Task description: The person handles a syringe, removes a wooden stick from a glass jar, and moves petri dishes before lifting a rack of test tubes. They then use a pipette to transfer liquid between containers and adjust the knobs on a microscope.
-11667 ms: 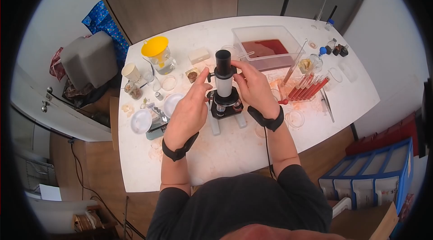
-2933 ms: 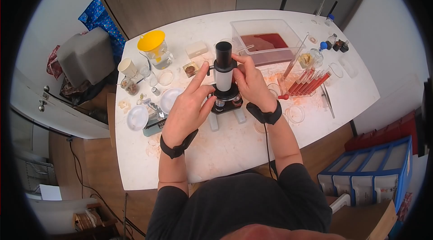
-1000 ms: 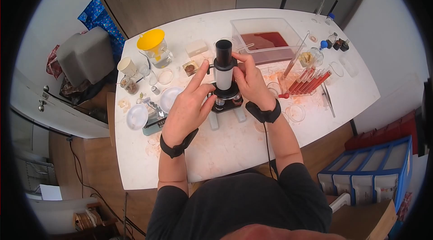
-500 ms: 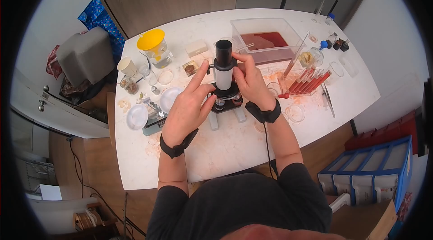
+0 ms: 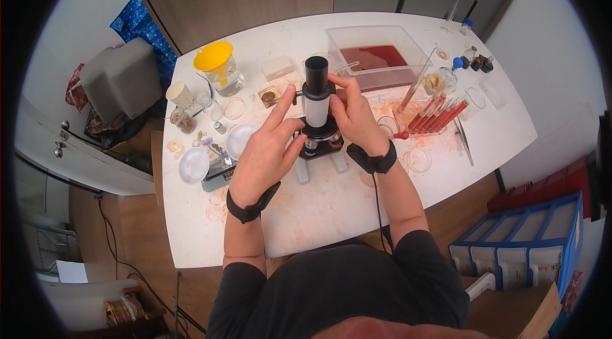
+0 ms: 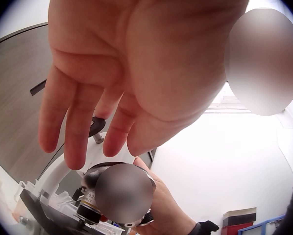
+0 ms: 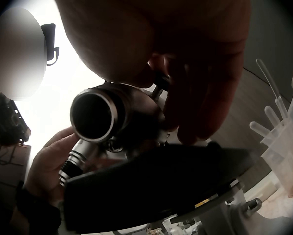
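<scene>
A black and white microscope (image 5: 317, 109) stands upright at the middle of the table. On its left side my left hand (image 5: 268, 141) has its index finger stretched toward the small black knob (image 6: 96, 126). In the left wrist view the fingers of that hand hang loosely, rather straight, over the microscope. My right hand (image 5: 357, 119) is at the upper right of the tube, thumb and index finger pinching the focus knob there; the knob is mostly hidden by the fingers. The dark right wrist view shows the objective lenses (image 7: 93, 115) and the underside of the black stage (image 7: 156, 191).
Right of the microscope are red-filled test tubes (image 5: 437, 117) in a rack and a clear tub (image 5: 376, 74) of red liquid. To the left stand a yellow funnel (image 5: 213, 55) in a jar, a paper cup (image 5: 179, 93) and a balance with white pans (image 5: 194, 165). Petri dishes (image 5: 418, 160) lie nearby.
Since the oldest frame, the left thumb has spread away from the fingers and the head view has shifted slightly. Over the last second neither hand nor the microscope has visibly moved.
</scene>
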{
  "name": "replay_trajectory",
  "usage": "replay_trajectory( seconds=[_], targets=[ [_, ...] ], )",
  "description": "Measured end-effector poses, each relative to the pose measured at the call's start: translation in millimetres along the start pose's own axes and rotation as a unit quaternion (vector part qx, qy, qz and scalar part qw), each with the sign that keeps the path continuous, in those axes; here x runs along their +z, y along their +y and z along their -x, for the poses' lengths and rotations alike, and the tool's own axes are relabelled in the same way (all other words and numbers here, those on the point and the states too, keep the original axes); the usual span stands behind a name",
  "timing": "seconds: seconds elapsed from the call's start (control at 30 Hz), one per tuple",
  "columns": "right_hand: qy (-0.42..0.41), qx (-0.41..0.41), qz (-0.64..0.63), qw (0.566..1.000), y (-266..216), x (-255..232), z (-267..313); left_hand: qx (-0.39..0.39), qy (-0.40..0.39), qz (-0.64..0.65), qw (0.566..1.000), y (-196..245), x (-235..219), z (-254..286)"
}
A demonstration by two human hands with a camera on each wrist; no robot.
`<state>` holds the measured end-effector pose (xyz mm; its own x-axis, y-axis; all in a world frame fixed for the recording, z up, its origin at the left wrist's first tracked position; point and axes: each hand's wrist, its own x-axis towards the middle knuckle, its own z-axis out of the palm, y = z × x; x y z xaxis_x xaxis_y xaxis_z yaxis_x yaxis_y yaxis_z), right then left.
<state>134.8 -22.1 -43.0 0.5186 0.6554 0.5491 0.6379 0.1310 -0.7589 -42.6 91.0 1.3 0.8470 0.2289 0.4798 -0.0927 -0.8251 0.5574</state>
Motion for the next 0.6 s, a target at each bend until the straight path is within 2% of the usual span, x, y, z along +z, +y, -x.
replay_trajectory(
  seconds=[0.6],
  targets=[
    [0.018,-0.011,-0.019,1.000,3.2,2.7,0.2,0.004,-0.003,0.004,1.000,0.2,2.1,-1.4]
  ],
)
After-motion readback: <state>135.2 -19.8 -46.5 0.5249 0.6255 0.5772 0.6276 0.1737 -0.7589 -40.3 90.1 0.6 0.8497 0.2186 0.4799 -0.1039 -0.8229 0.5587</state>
